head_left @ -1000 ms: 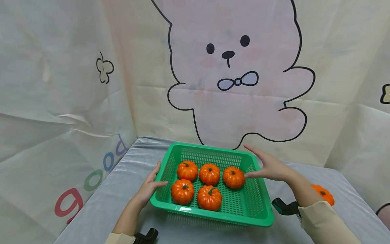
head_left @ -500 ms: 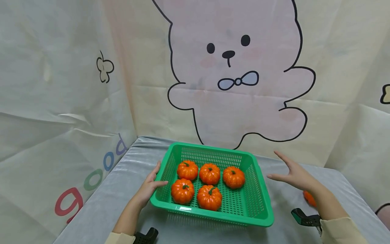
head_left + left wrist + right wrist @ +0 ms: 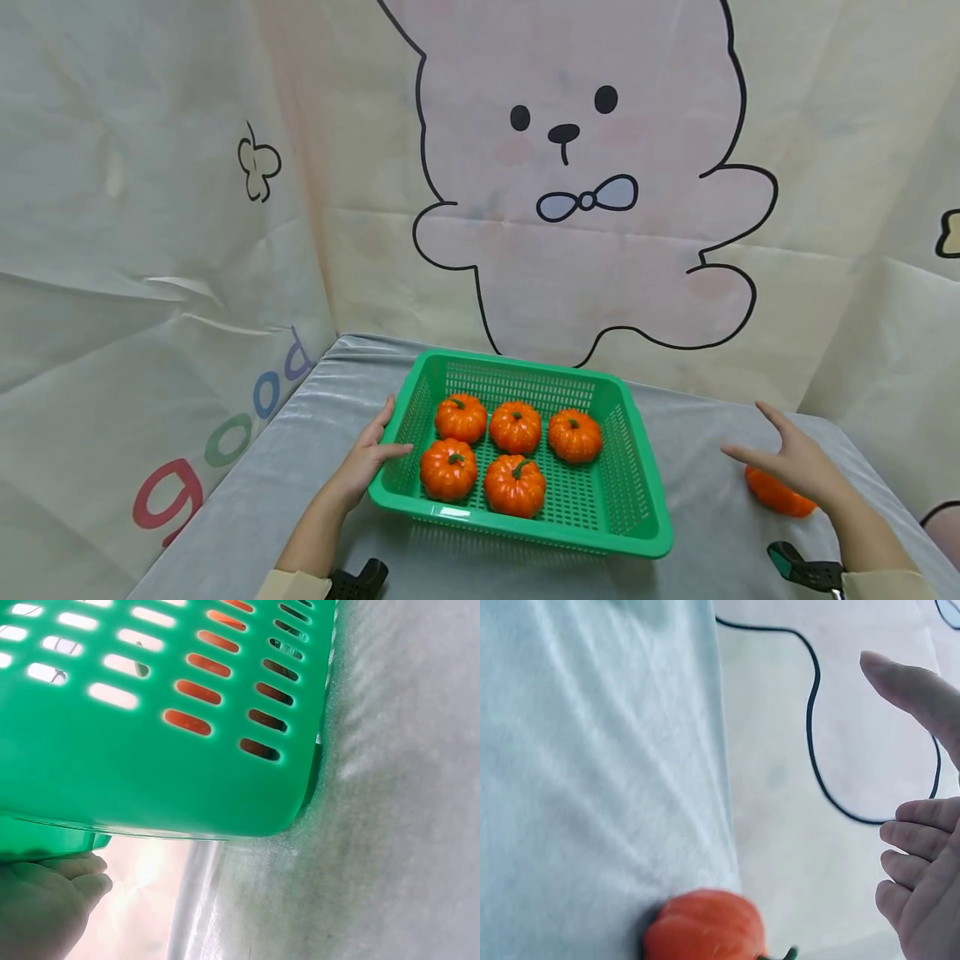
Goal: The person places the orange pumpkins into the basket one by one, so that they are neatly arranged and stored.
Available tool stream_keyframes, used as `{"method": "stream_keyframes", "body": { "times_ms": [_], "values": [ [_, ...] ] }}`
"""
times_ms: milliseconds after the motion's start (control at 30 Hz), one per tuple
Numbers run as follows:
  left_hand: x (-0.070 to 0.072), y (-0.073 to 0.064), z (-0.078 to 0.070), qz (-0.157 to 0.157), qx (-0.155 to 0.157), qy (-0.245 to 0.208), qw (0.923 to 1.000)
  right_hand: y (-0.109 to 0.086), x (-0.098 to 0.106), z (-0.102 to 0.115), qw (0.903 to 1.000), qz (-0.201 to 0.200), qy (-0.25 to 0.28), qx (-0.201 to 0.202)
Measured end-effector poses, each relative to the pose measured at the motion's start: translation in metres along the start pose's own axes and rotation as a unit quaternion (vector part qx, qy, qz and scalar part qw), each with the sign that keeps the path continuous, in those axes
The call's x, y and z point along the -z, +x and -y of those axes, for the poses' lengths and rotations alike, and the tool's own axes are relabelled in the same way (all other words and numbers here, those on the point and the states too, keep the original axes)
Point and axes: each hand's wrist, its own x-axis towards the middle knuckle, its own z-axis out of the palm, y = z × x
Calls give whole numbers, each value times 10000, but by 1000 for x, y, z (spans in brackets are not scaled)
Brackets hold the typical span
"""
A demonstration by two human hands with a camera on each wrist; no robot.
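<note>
A green plastic basket with slotted walls stands on the cloth and holds several orange toy pumpkins with green stems. At its left rim, my left hand grips the edge, thumb over the top and fingers outside. The left wrist view has those fingers under the rim, beside the slotted wall. To the right of the basket, my right hand hovers with thumb and fingers spread, holding nothing. It partly covers a lone orange pumpkin, which also shows in the right wrist view.
A grey velvety cloth covers the table. Behind it and at both sides hang pale sheets printed with a cartoon bear and coloured letters. A black device is strapped to each wrist. In the right wrist view a dark cable runs over the sheet.
My right hand has moved away from the basket's right side, out to the right over the lone pumpkin. My left hand, the basket and the pumpkins in it have stayed put.
</note>
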Motion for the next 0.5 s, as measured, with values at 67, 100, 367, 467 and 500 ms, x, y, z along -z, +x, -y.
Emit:
{"method": "stream_keyframes", "body": {
  "times_ms": [67, 100, 367, 467, 500],
  "values": [
    [0, 0, 0, -12, 30, 7, 10000, 1, 2, -8, 9998, 79, 22, -173],
    [0, -1, 0, -20, 38, 7, 10000, 2, 2, -12, 9996, 111, 12, -260],
    [0, 0, 0, -51, 28, 60, 10000, 8, -5, -50, 9935, 265, 149, -1098],
    [-1, -1, 0, -62, 19, 84, 9999, 8, -10, -63, 9905, 239, 220, -1338],
    [-1, 0, 0, -67, 23, 82, 9999, 7, -11, -66, 9896, 208, 235, -1403]
  ]
}}
